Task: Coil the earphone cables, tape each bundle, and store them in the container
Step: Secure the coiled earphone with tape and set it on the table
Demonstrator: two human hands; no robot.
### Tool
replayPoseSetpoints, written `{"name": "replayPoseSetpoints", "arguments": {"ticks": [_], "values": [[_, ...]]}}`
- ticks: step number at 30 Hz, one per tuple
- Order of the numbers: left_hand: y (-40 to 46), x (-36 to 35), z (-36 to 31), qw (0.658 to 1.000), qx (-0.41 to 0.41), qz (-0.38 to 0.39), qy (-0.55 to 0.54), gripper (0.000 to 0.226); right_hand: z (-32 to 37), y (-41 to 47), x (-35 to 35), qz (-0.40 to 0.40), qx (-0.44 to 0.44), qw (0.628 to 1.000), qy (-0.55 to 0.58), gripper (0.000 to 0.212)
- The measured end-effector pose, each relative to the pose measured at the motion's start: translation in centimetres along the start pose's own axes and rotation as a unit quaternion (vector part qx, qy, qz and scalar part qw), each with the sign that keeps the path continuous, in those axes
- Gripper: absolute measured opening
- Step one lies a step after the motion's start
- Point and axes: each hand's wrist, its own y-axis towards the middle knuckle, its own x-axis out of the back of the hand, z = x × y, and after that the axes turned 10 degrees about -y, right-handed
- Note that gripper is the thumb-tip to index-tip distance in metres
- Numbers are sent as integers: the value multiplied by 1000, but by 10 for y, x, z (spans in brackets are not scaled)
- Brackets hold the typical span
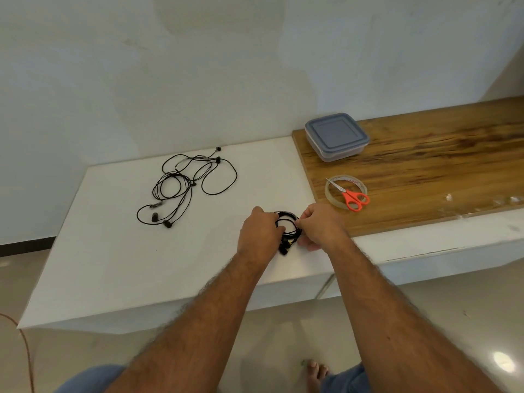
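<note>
A small black coiled earphone bundle (287,226) lies between my two hands near the front of the white table (113,251). My left hand (259,232) grips its left side. My right hand (319,225) pinches its right side. A loose tangle of black earphone cables (187,184) sprawls on the white table at the back left. On the wooden board (425,171) to the right stand a clear container with a grey-blue lid (336,136), lid on, and a roll of clear tape (331,194). Orange-handled scissors (353,197) lie across the roll.
A white wall rises close behind the table. The table's front edge runs just below my hands, with tiled floor beneath. An orange cord (25,344) lies on the floor at the left. My bare foot (317,373) shows at the bottom.
</note>
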Motion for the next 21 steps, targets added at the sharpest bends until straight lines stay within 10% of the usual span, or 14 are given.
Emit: {"name": "replayPoseSetpoints", "arguments": {"ticks": [21], "values": [[-9,7,1,996,-37,-59,-55,29,3,-7,11,-5,-6,1000,16,24]]}}
